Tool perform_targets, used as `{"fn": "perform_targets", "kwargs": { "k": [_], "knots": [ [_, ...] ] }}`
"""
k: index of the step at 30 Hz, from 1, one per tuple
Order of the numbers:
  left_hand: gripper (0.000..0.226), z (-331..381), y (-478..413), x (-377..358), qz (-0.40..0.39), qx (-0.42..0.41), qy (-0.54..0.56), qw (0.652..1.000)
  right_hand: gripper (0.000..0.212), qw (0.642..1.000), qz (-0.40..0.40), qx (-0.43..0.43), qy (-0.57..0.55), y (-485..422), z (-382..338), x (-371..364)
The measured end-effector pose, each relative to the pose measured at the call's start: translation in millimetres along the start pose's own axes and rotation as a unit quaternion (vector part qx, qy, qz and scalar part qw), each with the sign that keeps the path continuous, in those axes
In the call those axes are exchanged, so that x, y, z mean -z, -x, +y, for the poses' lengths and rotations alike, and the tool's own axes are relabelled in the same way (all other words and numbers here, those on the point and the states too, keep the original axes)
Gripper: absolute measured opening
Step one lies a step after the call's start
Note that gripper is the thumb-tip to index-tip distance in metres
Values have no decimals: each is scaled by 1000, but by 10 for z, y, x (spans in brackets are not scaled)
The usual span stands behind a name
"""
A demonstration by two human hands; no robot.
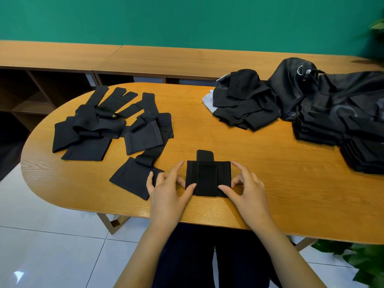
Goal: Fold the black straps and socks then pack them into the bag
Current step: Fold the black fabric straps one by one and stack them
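Note:
A folded black strap [207, 177] lies near the table's front edge, its tab end sticking out at the top. My left hand [168, 190] holds its left side, thumb on top and forefinger along the edge. My right hand [245, 188] holds the right side the same way. Several unfolded black straps [112, 125] lie in a loose heap at the left. A pile of black socks [245, 104] sits at the back right. The black bag [332, 94] lies open at the far right, with folded black pieces [324, 129] stacked in front of it.
The oval wooden table [270, 183] stands over a white tiled floor. A low wooden shelf [62, 59] runs along the green wall behind. Green plant leaves [365, 262] show at the lower right and top right.

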State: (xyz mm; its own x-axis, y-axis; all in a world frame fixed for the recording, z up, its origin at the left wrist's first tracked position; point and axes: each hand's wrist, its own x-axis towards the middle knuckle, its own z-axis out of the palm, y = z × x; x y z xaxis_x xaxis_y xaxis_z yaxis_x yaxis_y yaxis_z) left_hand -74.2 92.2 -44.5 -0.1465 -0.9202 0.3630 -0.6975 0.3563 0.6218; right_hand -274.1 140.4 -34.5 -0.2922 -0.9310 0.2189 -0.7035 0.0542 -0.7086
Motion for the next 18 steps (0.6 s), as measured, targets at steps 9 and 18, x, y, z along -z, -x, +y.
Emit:
{"fn": "perform_targets", "kwargs": {
  "k": [9,18],
  "knots": [
    [39,-28,-10,-29,-53,-90,-40,994,49,994,-24,80,76,-8,26,-17],
    [70,-21,-24,10,-106,-103,-43,988,50,988,-98,91,81,-29,32,-45]
  ]
}}
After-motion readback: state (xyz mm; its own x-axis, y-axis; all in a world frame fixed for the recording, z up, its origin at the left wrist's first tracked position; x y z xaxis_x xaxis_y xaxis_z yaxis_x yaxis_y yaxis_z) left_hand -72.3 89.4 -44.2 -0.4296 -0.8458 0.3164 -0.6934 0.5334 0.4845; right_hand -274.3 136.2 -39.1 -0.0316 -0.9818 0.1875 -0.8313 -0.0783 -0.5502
